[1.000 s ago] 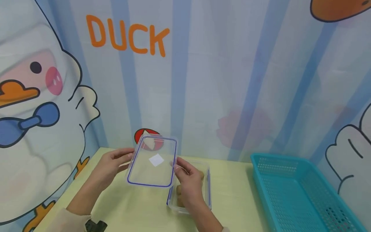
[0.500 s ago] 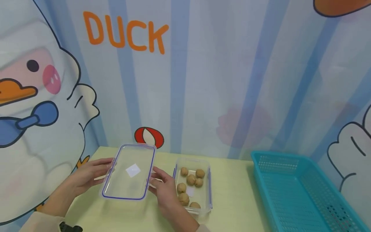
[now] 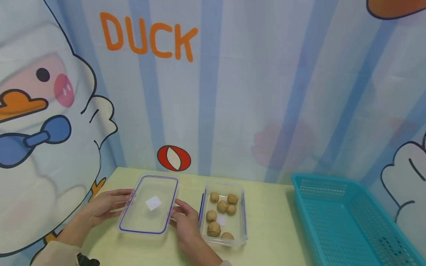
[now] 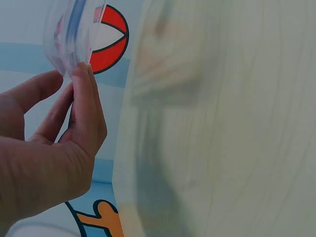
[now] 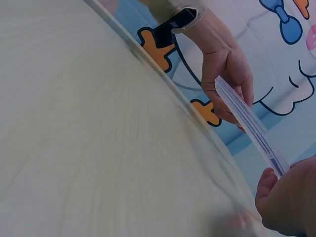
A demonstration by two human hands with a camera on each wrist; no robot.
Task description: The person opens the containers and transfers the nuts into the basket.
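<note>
A clear plastic lid with a blue seal and a small white label is held above the table between two hands. My left hand pinches its left edge, thumb on one side and fingers on the other in the left wrist view. On the opposite edge my right hand grips it with thumb and fingers. Right of that hand stands a clear food container without a cover, blue along its sides. Several walnuts lie inside it, around a white label.
A turquoise perforated basket stands at the right on the pale yellow table. Behind the table hangs a striped curtain with duck prints. A dark watch is on the left wrist.
Both hands have carried the lid left from in front of the container and then lowered it somewhat. The walnuts, partly covered by the right hand before, now show fully.
</note>
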